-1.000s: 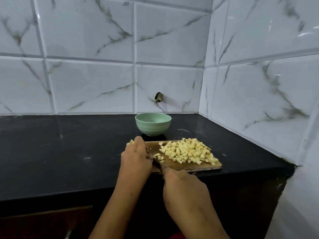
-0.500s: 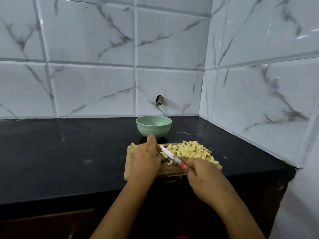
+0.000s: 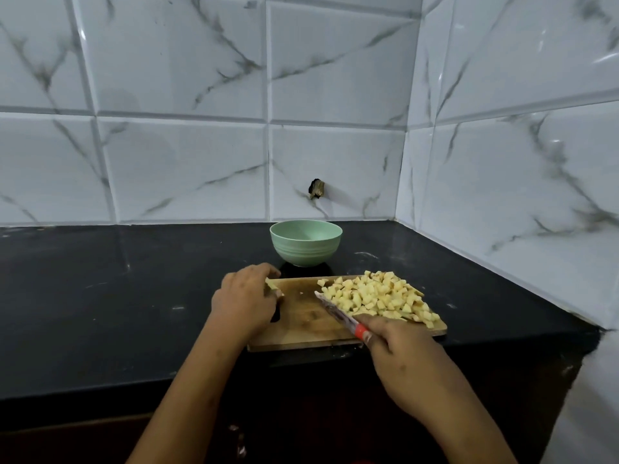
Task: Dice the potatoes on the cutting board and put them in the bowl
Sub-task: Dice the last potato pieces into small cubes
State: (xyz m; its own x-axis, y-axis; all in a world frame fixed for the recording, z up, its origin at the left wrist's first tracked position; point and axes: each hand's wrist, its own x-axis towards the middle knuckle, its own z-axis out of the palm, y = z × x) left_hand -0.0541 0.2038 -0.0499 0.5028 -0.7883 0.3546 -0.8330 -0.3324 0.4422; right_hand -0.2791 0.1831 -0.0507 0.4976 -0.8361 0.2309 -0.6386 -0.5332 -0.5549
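1. Most of the cutting looks done: a big pile of potato cubes (image 3: 378, 298) sits on the right side of the wooden cutting board (image 3: 301, 324)
2. The smooth round green bowl (image 3: 305, 242) behind the board is empty
3. The right hand (image 3: 398, 349) is wrapped around the knife (image 3: 338, 313), its blade beside the pile
4. The left hand (image 3: 244, 299) has its fingers closed on one pale uncut potato piece (image 3: 272, 285)

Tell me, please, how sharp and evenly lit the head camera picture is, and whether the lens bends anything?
Head view: wide-angle lens bows the wall tile joints; glare streaks on the right-hand tiles; the black counter is dim and reflects the green bowl; the knife blade in the right hand is slightly smeared; the diced potato and the left hand look reasonably sharp.
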